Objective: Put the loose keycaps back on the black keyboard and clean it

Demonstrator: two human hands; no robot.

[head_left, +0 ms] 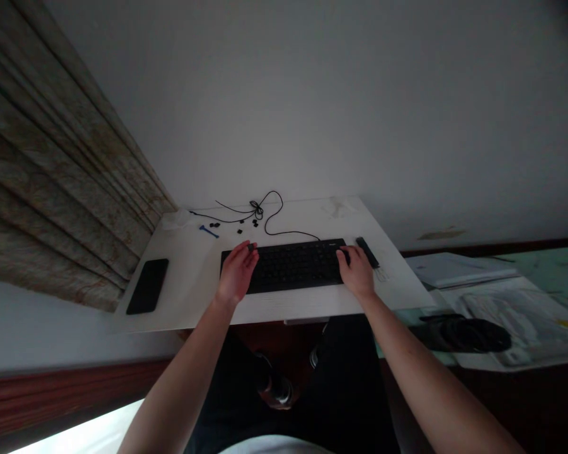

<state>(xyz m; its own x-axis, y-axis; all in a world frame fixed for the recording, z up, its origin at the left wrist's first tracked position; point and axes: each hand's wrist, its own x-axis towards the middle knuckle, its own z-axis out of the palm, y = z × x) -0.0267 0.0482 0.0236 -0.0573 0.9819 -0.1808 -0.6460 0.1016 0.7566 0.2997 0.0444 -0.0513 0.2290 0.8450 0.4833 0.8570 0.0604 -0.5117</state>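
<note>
I log one black keyboard (pixel 293 266), light and stiff, best held by its long edges, left hand (pixel 236 272) and right hand (pixel 357 272) at its ends, grips curled, any pinch impossible to tell.

The left hand (pixel 237 272) and right hand (pixel 356 272) hide both ends of the long black rectangular keyboard (pixel 293 266), whose key legends are too dim to read. The small black pieces (pixel 255 222) on the white counter (pixel 184 277) are too small to identify, as is the slim blue object (pixel 209 231). The dark rounded object (pixel 468 334) at right is blurred, and the pale plastic-covered sheets (pixel 515 321) run off the right edge.
</note>
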